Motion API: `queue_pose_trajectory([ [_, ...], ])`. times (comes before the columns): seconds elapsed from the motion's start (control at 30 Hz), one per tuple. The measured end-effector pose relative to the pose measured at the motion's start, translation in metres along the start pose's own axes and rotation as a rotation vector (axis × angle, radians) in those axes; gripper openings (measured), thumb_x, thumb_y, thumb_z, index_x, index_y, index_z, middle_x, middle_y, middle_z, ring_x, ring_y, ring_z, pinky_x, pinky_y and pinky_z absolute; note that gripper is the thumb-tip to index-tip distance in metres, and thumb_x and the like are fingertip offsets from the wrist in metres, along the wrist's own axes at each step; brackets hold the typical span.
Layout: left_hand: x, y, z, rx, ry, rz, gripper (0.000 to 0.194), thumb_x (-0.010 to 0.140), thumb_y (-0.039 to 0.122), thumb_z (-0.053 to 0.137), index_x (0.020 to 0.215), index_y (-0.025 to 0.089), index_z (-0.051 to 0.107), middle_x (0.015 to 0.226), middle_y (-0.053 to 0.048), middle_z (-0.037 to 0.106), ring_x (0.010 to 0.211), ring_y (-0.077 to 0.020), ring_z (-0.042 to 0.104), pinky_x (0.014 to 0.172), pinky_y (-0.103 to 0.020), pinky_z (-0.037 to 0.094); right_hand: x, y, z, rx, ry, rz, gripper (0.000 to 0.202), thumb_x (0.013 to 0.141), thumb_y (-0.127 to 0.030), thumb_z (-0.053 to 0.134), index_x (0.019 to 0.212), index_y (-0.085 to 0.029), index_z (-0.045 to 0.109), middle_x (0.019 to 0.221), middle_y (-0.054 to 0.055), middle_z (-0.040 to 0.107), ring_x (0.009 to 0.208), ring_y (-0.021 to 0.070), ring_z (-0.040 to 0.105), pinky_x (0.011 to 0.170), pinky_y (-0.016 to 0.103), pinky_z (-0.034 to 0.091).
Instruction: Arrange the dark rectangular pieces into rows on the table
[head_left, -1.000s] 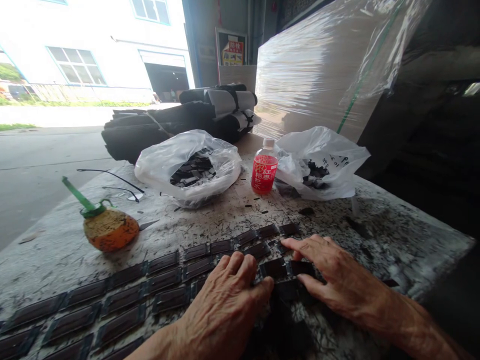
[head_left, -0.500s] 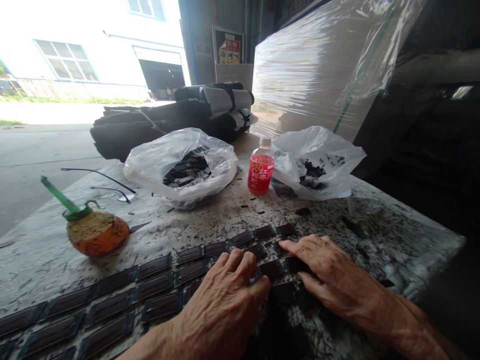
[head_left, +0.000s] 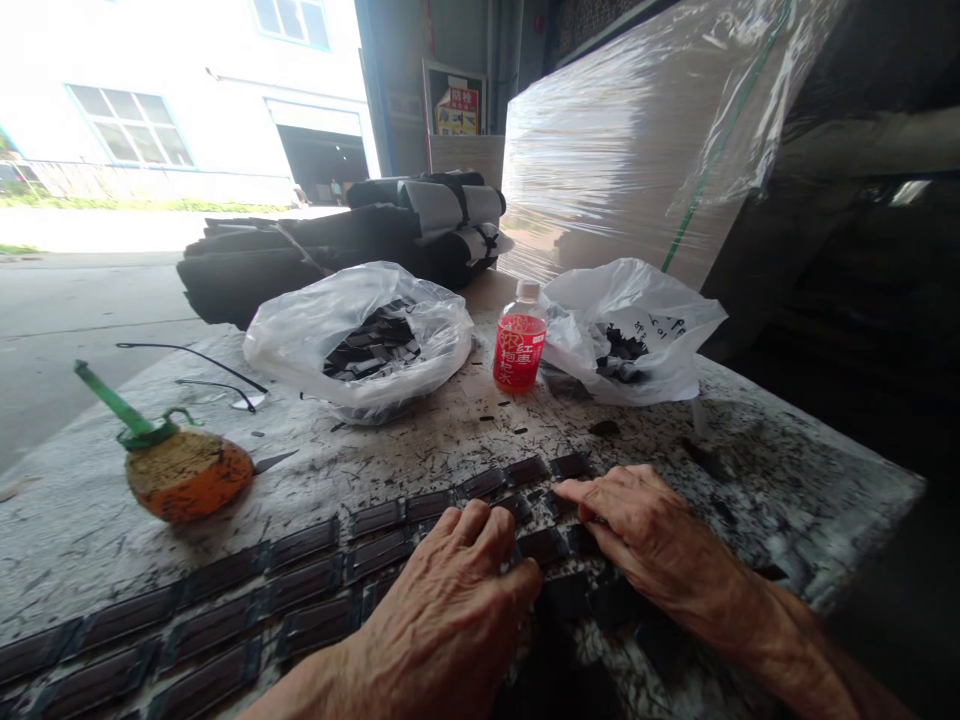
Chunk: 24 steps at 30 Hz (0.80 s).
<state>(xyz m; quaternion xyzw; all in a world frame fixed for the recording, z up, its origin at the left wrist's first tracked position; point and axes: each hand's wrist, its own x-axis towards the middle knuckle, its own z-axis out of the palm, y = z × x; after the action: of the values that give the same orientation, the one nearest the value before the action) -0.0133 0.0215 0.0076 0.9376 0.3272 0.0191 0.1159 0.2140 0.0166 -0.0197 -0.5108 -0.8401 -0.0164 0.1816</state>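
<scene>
Rows of small dark rectangular pieces (head_left: 300,585) lie side by side across the near part of a speckled table (head_left: 787,470). My left hand (head_left: 450,610) rests palm down on the rows near the middle, fingers spread over the pieces. My right hand (head_left: 645,535) lies flat at the right end of the rows, its fingertips pressing on a dark piece (head_left: 544,545) between the two hands. Neither hand is closed around anything.
Two clear plastic bags (head_left: 360,340) (head_left: 626,330) holding dark pieces sit at the back, with a red-labelled bottle (head_left: 519,350) between them. An orange glue bottle with a green nozzle (head_left: 180,470) lies at the left. Black rolled material (head_left: 337,245) and a wrapped pallet (head_left: 637,140) stand behind.
My right hand has drawn slightly back and in over the right end of the rows. The view has shifted a little; my left hand stays on the pieces.
</scene>
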Motion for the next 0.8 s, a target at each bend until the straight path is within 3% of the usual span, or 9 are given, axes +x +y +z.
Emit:
queue_pose_trajectory([
  [0.1, 0.002, 0.001, -0.001, 0.011, 0.000, 0.005, 0.026, 0.074, 0.012, 0.047, 0.095, 0.025, 0.054, 0.112, -0.005, 0.046, 0.104, -0.0242, 0.040, 0.097, -0.048, 0.034, 0.001, -0.001, -0.002, 0.002, 0.007, 0.007, 0.045, 0.077, -0.002, 0.049, 0.116, -0.023, 0.057, 0.098, 0.004, 0.064, 0.092, 0.0235, 0.055, 0.084, 0.042, 0.037],
  [0.27, 0.003, 0.005, -0.012, 0.047, -0.026, 0.014, 0.025, 0.075, 0.012, 0.048, 0.096, 0.023, 0.056, 0.111, -0.007, 0.047, 0.103, -0.0263, 0.041, 0.094, -0.048, 0.036, 0.003, 0.002, -0.007, 0.034, 0.048, 0.004, 0.043, 0.082, -0.001, 0.043, 0.117, -0.023, 0.054, 0.097, 0.001, 0.065, 0.089, 0.0198, 0.055, 0.082, 0.039, 0.038],
  [0.5, 0.003, 0.011, -0.020, 0.066, -0.085, -0.007, 0.027, 0.082, 0.011, 0.045, 0.101, 0.025, 0.058, 0.114, -0.007, 0.049, 0.107, -0.0265, 0.042, 0.095, -0.048, 0.036, -0.007, -0.001, -0.009, 0.075, 0.231, 0.071, 0.036, 0.084, -0.008, 0.042, 0.115, -0.022, 0.053, 0.107, 0.004, 0.062, 0.099, 0.0191, 0.056, 0.085, 0.038, 0.041],
  [0.7, 0.005, 0.007, -0.018, 0.017, -0.031, -0.013, 0.028, 0.079, 0.012, 0.054, 0.102, 0.028, 0.052, 0.114, -0.001, 0.050, 0.102, -0.0228, 0.044, 0.092, -0.041, 0.038, -0.022, 0.004, -0.013, 0.147, 0.394, 0.198, 0.020, 0.084, -0.021, 0.052, 0.102, -0.020, 0.062, 0.080, 0.003, 0.065, 0.071, 0.0155, 0.064, 0.065, 0.027, 0.053],
  [0.8, 0.006, 0.000, -0.016, 0.050, 0.036, 0.040, 0.018, 0.078, 0.009, 0.056, 0.088, 0.024, 0.051, 0.109, 0.000, 0.052, 0.092, -0.0202, 0.047, 0.081, -0.035, 0.041, -0.023, 0.006, -0.013, 0.198, 0.428, 0.231, 0.015, 0.084, -0.024, 0.054, 0.090, -0.021, 0.067, 0.080, 0.001, 0.070, 0.071, 0.0140, 0.068, 0.063, 0.021, 0.054],
])
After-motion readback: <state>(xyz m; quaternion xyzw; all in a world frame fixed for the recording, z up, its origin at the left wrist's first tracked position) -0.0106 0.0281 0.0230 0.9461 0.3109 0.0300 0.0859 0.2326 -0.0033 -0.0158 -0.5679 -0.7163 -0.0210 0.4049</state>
